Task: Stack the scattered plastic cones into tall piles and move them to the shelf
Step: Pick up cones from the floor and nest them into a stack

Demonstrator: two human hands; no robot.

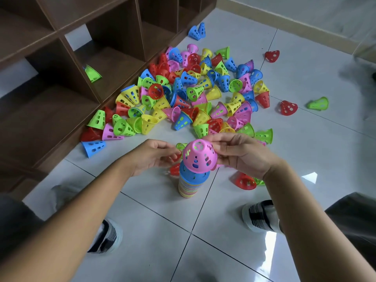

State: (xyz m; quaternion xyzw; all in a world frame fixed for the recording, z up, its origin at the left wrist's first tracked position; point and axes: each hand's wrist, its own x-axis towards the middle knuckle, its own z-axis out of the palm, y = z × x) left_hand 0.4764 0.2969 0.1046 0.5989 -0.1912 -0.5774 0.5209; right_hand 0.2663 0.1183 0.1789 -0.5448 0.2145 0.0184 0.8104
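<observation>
A pink perforated cone (199, 155) sits tilted on top of a tall pile of nested cones (190, 185) that stands on the floor between my feet; the cone under it is blue. My right hand (242, 157) pinches the pink cone's right rim. My left hand (151, 156) is at the cone's left side, fingers curled at its rim; whether it grips is unclear. A heap of scattered cones (195, 94) in red, blue, green, yellow and pink lies beyond. The brown wooden shelf (67, 64) stands at the left.
One green cone (92, 73) lies in a shelf compartment. Stray cones lie apart: two blue (197, 31), red (272, 56), red (288, 108), green (318, 103), and a red one (245, 181) near my right wrist. My shoes (105, 237) (260, 215) flank the pile on white tiles.
</observation>
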